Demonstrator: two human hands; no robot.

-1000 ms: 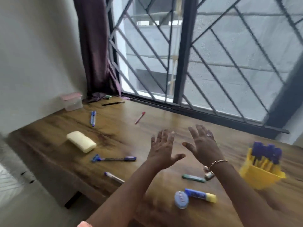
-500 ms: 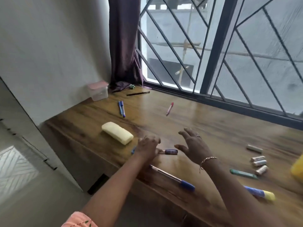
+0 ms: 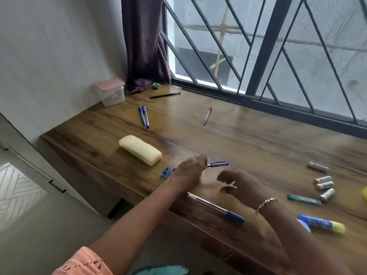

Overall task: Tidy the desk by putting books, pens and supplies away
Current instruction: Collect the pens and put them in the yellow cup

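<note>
My left hand [image 3: 188, 173] grips the middle of a blue pen [image 3: 218, 164] lying on the wooden desk [image 3: 258, 143]. Just to its right my right hand [image 3: 238, 183] hovers low over the desk with fingers curled, blurred; whether it holds anything is unclear. A blue sharpener [image 3: 165, 172] sits left of my left hand, beside a pale yellow pencil case [image 3: 140, 149]. A clear pen with a blue cap [image 3: 216, 208] lies at the front edge under my forearms. Two blue pens [image 3: 144, 116], a pink pen [image 3: 207, 115] and a black pencil [image 3: 164, 95] lie farther back.
A clear box with a pink lid [image 3: 110, 92] stands in the back left corner by the curtain [image 3: 145, 46]. At the right lie several small pale cylinders [image 3: 323, 182], a green stick [image 3: 304, 199] and a blue-and-yellow glue stick [image 3: 321, 223]. A barred window runs along the far side.
The view swung left and closer. Both hands came down from raised and spread to the desk; my left hand has closed around the blue pen, and my right hand's fingers have curled.
</note>
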